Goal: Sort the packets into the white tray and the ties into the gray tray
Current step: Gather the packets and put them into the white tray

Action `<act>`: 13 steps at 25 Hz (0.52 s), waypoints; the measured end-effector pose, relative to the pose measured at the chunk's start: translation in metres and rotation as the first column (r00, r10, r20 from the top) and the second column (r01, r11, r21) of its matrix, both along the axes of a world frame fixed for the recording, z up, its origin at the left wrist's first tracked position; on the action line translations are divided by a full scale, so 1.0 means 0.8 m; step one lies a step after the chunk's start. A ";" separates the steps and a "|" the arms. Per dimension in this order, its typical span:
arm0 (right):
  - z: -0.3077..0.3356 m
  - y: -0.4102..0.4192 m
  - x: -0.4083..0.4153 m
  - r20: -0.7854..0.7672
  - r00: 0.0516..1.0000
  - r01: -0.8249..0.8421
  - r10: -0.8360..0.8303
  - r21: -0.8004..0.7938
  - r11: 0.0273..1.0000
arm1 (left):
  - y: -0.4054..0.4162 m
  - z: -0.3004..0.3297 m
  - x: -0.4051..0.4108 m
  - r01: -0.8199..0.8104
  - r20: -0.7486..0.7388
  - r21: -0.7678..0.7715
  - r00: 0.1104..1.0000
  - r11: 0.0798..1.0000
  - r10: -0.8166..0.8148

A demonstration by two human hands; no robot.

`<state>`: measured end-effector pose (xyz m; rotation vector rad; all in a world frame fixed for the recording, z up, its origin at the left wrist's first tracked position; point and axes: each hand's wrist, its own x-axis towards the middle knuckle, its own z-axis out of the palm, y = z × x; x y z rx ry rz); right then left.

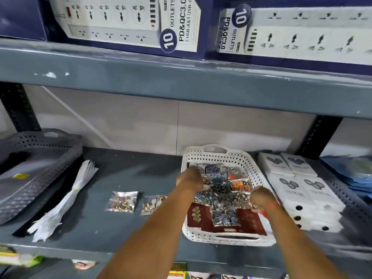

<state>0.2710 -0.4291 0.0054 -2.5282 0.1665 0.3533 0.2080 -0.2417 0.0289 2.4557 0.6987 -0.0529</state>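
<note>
The white tray [241, 158] stands on the shelf right of centre and holds several clear packets [221, 184] of small colourful pieces. My left hand [190, 179] reaches into its left side, fingers curled down among the packets. My right hand [261, 198] rests over the tray's right side on the packets; whether either hand grips one is hidden. Two more packets [121, 201] [153, 204] lie on the shelf left of the tray. A bundle of white ties [66, 198] lies further left. The gray tray [40, 158] sits at the far left.
Stacked white boxes [302, 190] stand right of the white tray, beside a gray perforated basket [350, 200]. The shelf above [181, 81] overhangs low and carries power-strip boxes [124, 21]. Dark upright posts stand at the back left and right.
</note>
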 end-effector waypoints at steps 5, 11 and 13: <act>-0.007 0.007 -0.009 0.123 0.988 -0.056 0.098 -0.305 0.951 | -0.010 -0.015 0.002 0.166 -0.164 0.287 0.979 0.943 -0.122; 0.024 0.023 -0.035 0.272 0.937 -0.068 0.219 -0.473 0.878 | -0.003 0.000 -0.013 0.236 -0.065 0.408 0.971 0.882 -0.230; 0.046 0.043 -0.050 0.383 0.901 -0.060 0.205 -0.357 0.932 | 0.026 0.020 -0.026 0.139 0.093 0.333 0.979 0.933 -0.179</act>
